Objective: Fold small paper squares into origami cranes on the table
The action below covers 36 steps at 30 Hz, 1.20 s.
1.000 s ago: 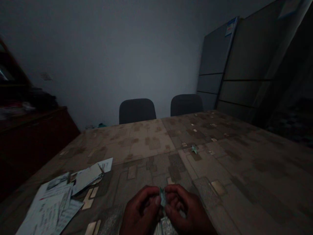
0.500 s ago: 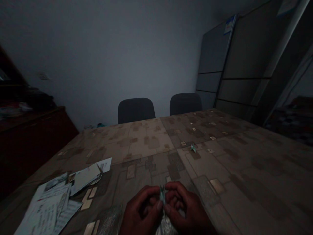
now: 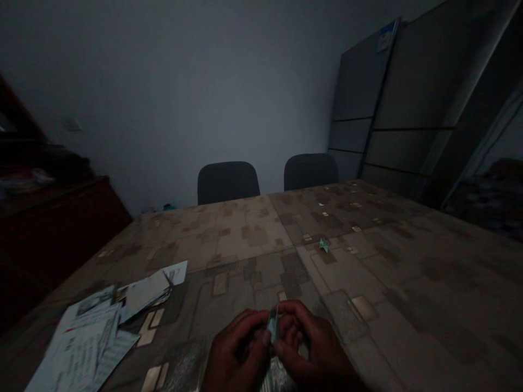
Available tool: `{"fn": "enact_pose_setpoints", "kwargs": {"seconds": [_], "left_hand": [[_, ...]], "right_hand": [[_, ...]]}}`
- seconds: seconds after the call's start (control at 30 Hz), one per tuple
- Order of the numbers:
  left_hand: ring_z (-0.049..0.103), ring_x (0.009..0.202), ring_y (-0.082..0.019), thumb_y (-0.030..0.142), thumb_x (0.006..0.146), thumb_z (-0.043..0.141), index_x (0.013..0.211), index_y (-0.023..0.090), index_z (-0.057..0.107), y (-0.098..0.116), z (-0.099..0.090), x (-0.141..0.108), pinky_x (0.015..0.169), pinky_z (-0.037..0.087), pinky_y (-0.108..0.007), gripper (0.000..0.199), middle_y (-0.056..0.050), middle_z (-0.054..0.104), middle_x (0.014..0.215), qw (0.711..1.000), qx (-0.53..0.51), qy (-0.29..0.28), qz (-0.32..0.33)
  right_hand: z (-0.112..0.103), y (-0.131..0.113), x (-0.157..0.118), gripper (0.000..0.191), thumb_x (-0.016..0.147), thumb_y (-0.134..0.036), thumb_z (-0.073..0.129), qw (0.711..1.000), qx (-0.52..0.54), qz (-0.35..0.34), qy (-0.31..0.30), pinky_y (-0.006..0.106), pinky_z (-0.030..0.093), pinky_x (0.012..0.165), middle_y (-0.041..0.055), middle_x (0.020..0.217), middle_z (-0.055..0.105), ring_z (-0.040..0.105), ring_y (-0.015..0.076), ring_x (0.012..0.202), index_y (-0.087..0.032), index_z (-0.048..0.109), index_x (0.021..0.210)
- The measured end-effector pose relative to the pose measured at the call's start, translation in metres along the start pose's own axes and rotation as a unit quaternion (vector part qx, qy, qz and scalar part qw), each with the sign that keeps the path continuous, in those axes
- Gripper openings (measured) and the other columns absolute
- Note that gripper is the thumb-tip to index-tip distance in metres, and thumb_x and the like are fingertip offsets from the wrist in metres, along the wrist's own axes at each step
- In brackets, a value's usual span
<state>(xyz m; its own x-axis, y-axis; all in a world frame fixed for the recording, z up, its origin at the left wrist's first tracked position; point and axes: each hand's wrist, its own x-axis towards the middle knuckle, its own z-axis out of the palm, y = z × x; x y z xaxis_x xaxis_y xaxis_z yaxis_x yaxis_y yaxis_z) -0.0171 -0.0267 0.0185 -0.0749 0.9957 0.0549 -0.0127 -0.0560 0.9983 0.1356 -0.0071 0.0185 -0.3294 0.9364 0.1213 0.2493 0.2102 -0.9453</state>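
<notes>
Centrally, a small pale-green folded paper piece [image 3: 272,327] is pinched between the fingertips of the left hand [image 3: 236,351] and the right hand [image 3: 312,345], held close together over the brown patterned bench [image 3: 241,250]; its sides are partly covered. Farther off, a green pointed paper figure [image 3: 323,245] is seen. At left, loose white printed papers [image 3: 79,340] are heaped. Two dark-grey chair backs [image 3: 227,182] are noted beyond.

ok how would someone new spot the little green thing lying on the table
Find the large patterned table with two dark chairs behind it. Beyond the hands, in front of the right chair, lies a small spiky green piece. The papers at left are flat and pale, and the other greenish piece is pinched between the hands; this one lies untouched.
</notes>
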Motion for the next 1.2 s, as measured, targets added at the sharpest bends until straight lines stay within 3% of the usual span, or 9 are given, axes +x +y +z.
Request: {"fn": "enact_pose_setpoints", "kwargs": {"seconds": [0.1,0.27,0.4,0.53,0.73,0.9,1.03,1.2], "left_hand": [[0.063,0.067,-0.018,0.028,0.071,0.070,0.084,0.020,0.071,-0.001,0.000,0.001,0.060,0.049,-0.023,0.016,-0.003,0.070,0.072,1.000,0.017,0.024,-0.010],[0.057,0.058,-0.014,0.027,0.070,0.069,0.074,0.019,0.068,0.002,0.000,0.002,0.054,0.043,-0.020,0.009,0.000,0.064,0.060,0.999,0.040,0.011,-0.020],[0.050,0.054,-0.012,0.024,0.066,0.069,0.069,0.019,0.066,0.007,0.002,0.001,0.052,0.040,-0.020,0.006,0.003,0.058,0.056,0.996,0.074,0.051,-0.007],[0.044,0.050,-0.010,0.028,0.068,0.071,0.068,0.019,0.064,0.007,0.004,-0.001,0.049,0.037,-0.019,0.011,0.006,0.052,0.053,0.997,0.042,0.056,-0.024],[0.049,0.049,-0.010,0.039,0.065,0.078,0.071,0.016,0.067,-0.003,0.006,0.002,0.047,0.038,-0.019,0.026,0.003,0.057,0.052,0.986,-0.120,-0.001,-0.114],[0.051,0.046,-0.010,0.039,0.061,0.082,0.077,0.016,0.068,-0.007,0.004,0.006,0.048,0.040,-0.019,0.031,0.002,0.061,0.055,0.983,-0.147,0.002,-0.114],[0.054,0.050,-0.012,0.043,0.066,0.077,0.073,0.016,0.070,0.000,0.003,0.002,0.051,0.042,-0.021,0.029,0.001,0.061,0.051,0.992,-0.092,0.009,-0.091],[0.051,0.048,-0.010,0.030,0.053,0.085,0.067,0.016,0.069,-0.003,0.007,0.001,0.047,0.040,-0.019,0.026,0.003,0.060,0.053,0.992,-0.072,0.039,-0.101]], "right_hand": [[0.000,-0.002,-0.001,0.033,0.071,-0.019,0.057,1.000,-0.024,-0.010,0.006,0.025,0.043,0.054,0.0036,0.075,0.063,0.056,0.0143,0.059,-0.015,0.059,0.104],[-0.001,-0.001,-0.003,0.028,0.074,-0.019,0.056,0.998,-0.052,-0.037,0.010,0.027,0.046,0.060,0.0055,0.078,0.068,0.060,0.0162,0.063,-0.016,0.060,0.102],[-0.003,0.000,-0.003,0.028,0.079,-0.021,0.051,0.998,-0.034,-0.047,0.029,0.026,0.046,0.058,0.0047,0.076,0.068,0.061,0.0159,0.063,-0.014,0.057,0.106],[-0.004,-0.001,-0.003,0.021,0.077,-0.021,0.053,0.995,-0.059,-0.053,0.061,0.026,0.045,0.060,0.0052,0.080,0.066,0.059,0.0162,0.066,-0.016,0.062,0.095],[-0.002,0.005,0.003,0.012,0.075,-0.027,0.058,0.997,0.059,0.016,0.053,0.023,0.038,0.053,-0.0010,0.063,0.054,0.050,0.0130,0.058,-0.016,0.060,0.080],[0.004,0.014,0.005,0.022,0.072,-0.035,0.065,0.981,0.180,0.060,0.047,0.022,0.036,0.053,-0.0031,0.064,0.049,0.047,0.0116,0.056,-0.016,0.057,0.082],[0.004,0.012,0.005,0.016,0.070,-0.029,0.064,0.987,0.138,0.071,0.040,0.021,0.033,0.049,-0.0056,0.057,0.044,0.041,0.0102,0.052,-0.017,0.054,0.072],[0.005,0.010,0.005,0.013,0.068,-0.024,0.063,0.989,0.113,0.076,0.051,0.020,0.031,0.048,-0.0066,0.055,0.042,0.041,0.0099,0.051,-0.019,0.051,0.068]]}}
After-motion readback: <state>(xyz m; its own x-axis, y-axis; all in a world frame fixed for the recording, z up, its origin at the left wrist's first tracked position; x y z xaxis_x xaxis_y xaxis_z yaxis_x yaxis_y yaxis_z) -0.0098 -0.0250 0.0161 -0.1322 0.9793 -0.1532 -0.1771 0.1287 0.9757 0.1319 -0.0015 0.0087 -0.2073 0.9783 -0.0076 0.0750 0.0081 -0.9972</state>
